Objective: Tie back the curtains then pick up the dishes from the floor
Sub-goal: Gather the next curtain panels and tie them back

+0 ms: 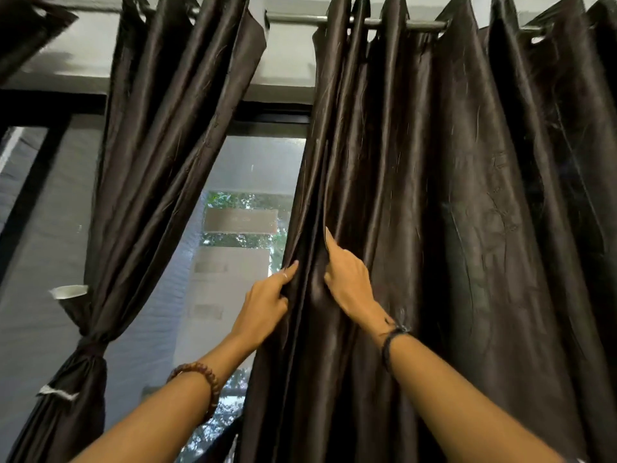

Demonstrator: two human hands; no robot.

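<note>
Left hand (267,300) pinching the inner edge of the right curtain (434,228), fingers curled round the fold, forefinger lying along it. Right hand (347,279) just beside, forefinger straight and pointing up along a pleat, other fingers tucked into the cloth; gripping or only pressing, cannot tell. Right curtain hanging loose and full from the rod (384,23), not yet gathered.

Left curtain (160,145) already cinched low by a tie (91,349) and drawn aside. So, by judgement, roughly a third done: one panel tied, one in hand, dishes untouched and nowhere in view, floor out of frame.

Open room between the two panels, over the window (247,228); free space to sweep the loose panel rightward. No tie for the right side in sight. Dark window frame (273,116) close behind the top of the gap.
</note>
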